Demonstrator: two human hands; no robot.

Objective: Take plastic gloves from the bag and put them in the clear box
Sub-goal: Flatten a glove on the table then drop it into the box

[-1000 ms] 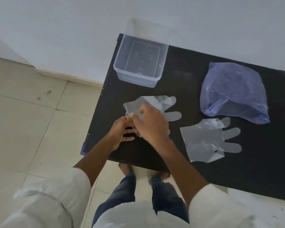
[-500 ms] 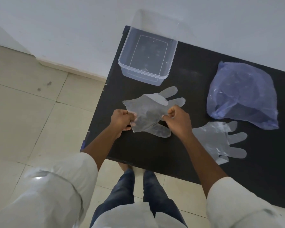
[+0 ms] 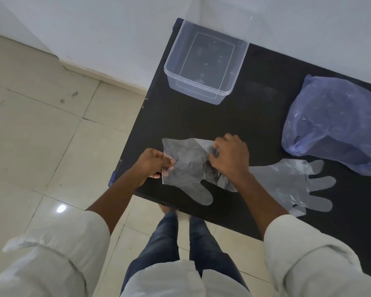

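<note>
Over a black table [image 3: 266, 108] (white wall, tiled floor [image 3: 41, 136]), left hand [image 3: 153, 163] and right hand [image 3: 230, 157] pinch a glove [image 3: 186, 166].

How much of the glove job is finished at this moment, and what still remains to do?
Done: two thin transparent plastic gloves are out of the crumpled blue plastic bag. In hand: the left hand and right hand grip one glove above the black table. Left: the clear rectangular plastic box holds no gloves, and the second glove lies flat beside the bag.
</note>
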